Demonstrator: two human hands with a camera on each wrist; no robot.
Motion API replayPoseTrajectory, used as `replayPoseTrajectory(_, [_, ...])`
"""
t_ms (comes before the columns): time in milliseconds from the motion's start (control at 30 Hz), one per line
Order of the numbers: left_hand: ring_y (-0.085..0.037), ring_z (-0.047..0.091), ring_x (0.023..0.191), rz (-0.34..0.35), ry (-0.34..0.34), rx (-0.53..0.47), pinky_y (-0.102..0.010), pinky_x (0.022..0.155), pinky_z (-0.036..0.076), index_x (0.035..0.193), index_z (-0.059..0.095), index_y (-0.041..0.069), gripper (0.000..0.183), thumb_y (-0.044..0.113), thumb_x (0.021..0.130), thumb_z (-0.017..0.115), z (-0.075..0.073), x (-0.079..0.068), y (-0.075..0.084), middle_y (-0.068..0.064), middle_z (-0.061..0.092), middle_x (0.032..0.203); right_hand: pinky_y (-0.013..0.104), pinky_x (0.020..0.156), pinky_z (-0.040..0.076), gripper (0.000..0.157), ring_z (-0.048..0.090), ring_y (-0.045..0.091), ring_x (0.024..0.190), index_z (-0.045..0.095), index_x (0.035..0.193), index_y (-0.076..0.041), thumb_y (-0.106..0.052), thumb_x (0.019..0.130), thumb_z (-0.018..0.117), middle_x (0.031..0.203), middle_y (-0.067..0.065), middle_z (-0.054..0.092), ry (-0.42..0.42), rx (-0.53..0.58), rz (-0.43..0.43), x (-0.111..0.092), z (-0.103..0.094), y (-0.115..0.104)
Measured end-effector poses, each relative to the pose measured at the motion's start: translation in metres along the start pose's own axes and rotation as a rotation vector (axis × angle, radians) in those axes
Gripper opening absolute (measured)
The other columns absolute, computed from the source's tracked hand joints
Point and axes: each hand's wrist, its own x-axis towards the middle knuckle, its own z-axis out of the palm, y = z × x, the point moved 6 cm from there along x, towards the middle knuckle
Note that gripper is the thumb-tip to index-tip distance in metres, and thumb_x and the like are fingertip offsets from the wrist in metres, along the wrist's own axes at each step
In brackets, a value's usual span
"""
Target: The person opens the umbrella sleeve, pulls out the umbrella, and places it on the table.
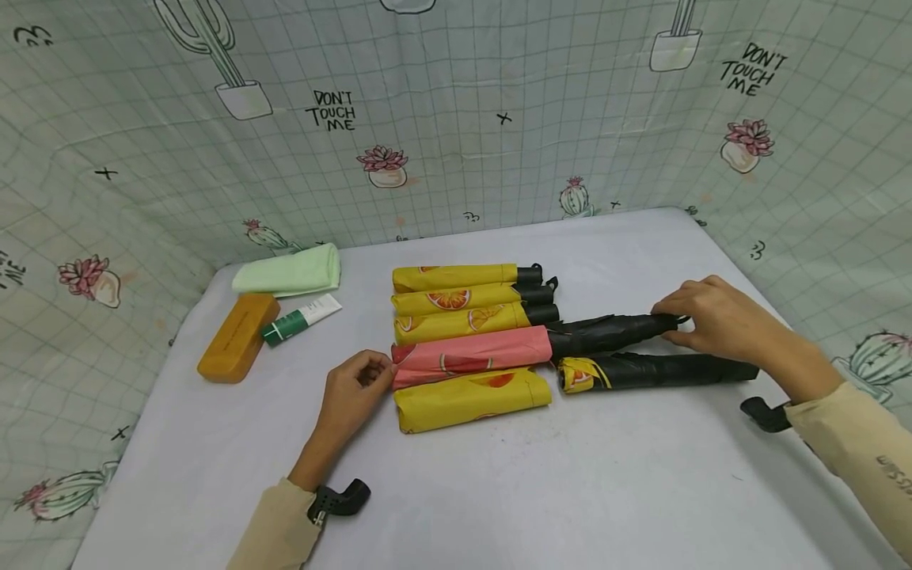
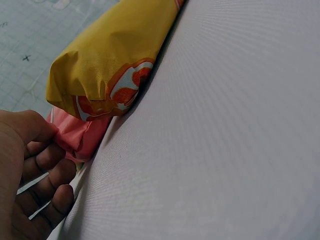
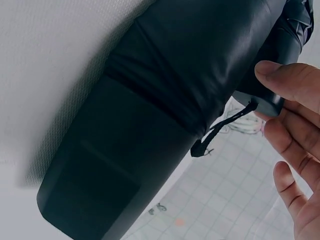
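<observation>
one white tabletop (image 1: 570,475) bears a black folding umbrella (image 1: 606,334) across its middle, its left end at the mouth of a pink sleeve (image 1: 473,354); how much is tucked inside is hidden. a second black umbrella (image 1: 663,370) lies nearer the person, and a yellow sleeve (image 1: 456,404) just beside the pink one.

the held umbrella looks light, with a stiff core under loose, slick cloth; the pink sleeve is probably limp, slippery and quick to bunch. neither seems fragile. the hard handle (image 3: 265,98) and the sleeve's left end look the surest places to hold.

its long axis runs left to right, the handle pointing right and slightly away from the person.

the right hand (image 1: 730,321) pinches that handle between thumb and fingers, the lower fingers spread, a thin wrist strap (image 3: 220,126) hanging. the left hand (image 1: 349,404) nips the sleeve's left end with thumb and forefinger, the others loosely bent.
</observation>
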Motion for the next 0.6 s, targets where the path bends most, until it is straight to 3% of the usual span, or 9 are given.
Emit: replayPoseTrajectory(600, [-0.015,0.058,0.075,0.002,-0.009,0.002,-0.020,0.066,0.048,0.095,0.069,0.008,0.006,0.012,0.092,0.073,-0.0003,0.0005,0.0016,-0.001,0.064,0.084,0.049,0.077,0.045,0.037,0.066,0.024,0.083,0.076,0.095,-0.008,-0.008,0.061,0.092,0.093,0.004,0.073,0.058,-0.021,-0.041,-0.0100,-0.0056,0.0103])
